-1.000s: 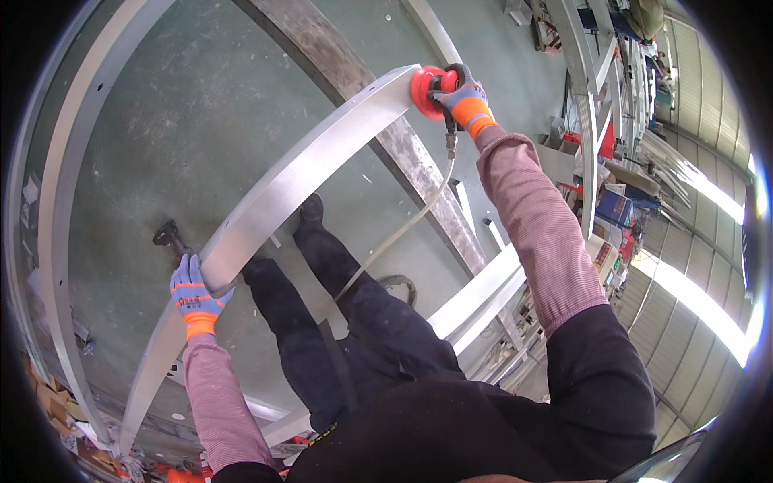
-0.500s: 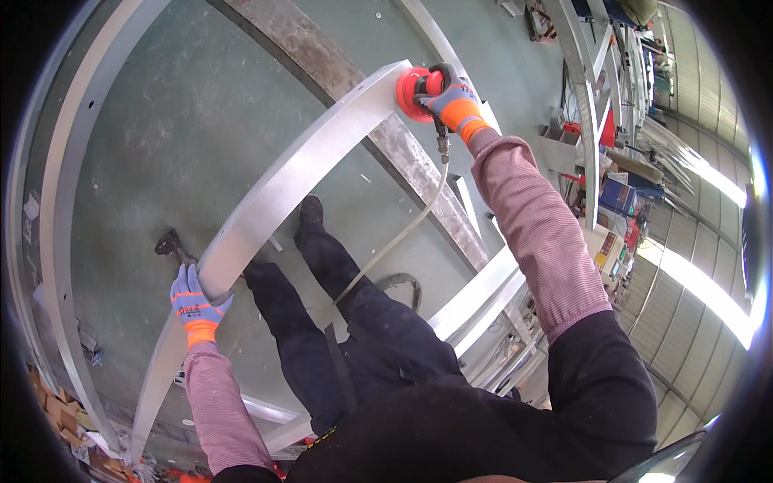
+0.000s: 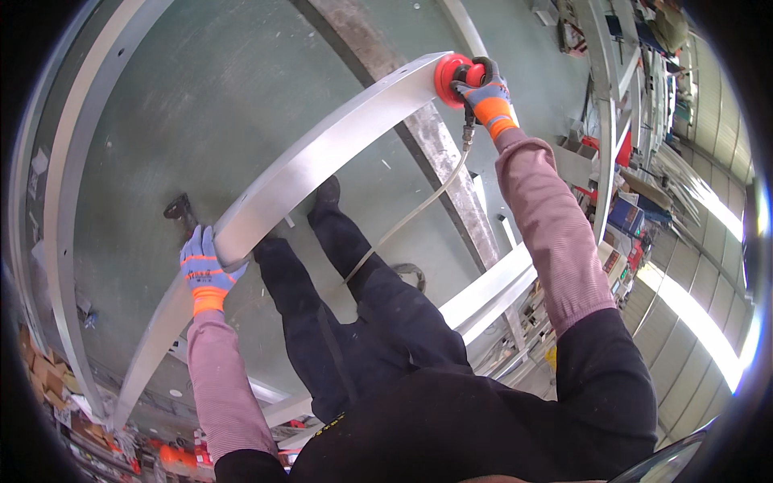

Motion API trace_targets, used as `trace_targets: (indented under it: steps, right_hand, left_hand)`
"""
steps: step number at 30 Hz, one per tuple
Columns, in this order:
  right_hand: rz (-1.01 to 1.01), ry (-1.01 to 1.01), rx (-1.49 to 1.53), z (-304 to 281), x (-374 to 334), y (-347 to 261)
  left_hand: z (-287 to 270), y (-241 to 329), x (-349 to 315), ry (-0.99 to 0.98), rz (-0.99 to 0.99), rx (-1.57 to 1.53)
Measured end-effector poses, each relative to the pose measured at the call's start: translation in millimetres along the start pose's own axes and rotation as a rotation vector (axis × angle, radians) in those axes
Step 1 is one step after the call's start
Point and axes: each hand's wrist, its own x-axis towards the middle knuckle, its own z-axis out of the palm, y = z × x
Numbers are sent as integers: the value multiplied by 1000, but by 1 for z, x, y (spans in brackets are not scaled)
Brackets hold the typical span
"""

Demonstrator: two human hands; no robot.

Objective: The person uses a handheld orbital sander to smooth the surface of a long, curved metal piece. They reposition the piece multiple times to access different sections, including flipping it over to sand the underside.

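A silvery metal bar (image 3: 330, 145) slants across the view from near left to far right. At its near end my left hand (image 3: 211, 270), in a grey-blue and orange glove, curls its fingers round the edge. My right hand (image 3: 493, 90), gloved alike, grips a red air sander (image 3: 453, 79). The sander's round pad is against the bar's far end; whether it spins does not show. A pale hose (image 3: 415, 211) runs from the sander's fitting back toward my legs. My right palm is hidden behind the tool.
A worn steel beam (image 3: 439, 153) passes below the bar. Curved metal frames (image 3: 72, 173) stand along the left. White bars (image 3: 491, 286) lie right of my legs, and racks with boxes and tools (image 3: 628, 213) line the right. Cartons (image 3: 48, 374) are piled at lower left.
The whole view has shifted, so the bar and both hands appear farther right. My left hand still grips the near end, and the sander stays against the far end.
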Motion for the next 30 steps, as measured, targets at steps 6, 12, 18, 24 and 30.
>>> trace_targets:
  steps: [6,12,18,24,30]
  right_hand:
    - [-234,15,-161,47,-86,-31]
    - [-630,-241,-203,104,-193,-91]
    - [-895,-369,-261,138,-252,-116]
    - [-594,-151,-226,102,-161,-58]
    - [-340,5,-26,88,-105,-40]
  left_hand:
    - [-5,2,3,-21,-26,21]
    - [-3,-2,2,-15,-20,48]
    - [-6,3,0,-40,-41,9]
    - [-10,0,-1,9,-41,-8]
    - [-6,-2,-4,-23,-19,8]
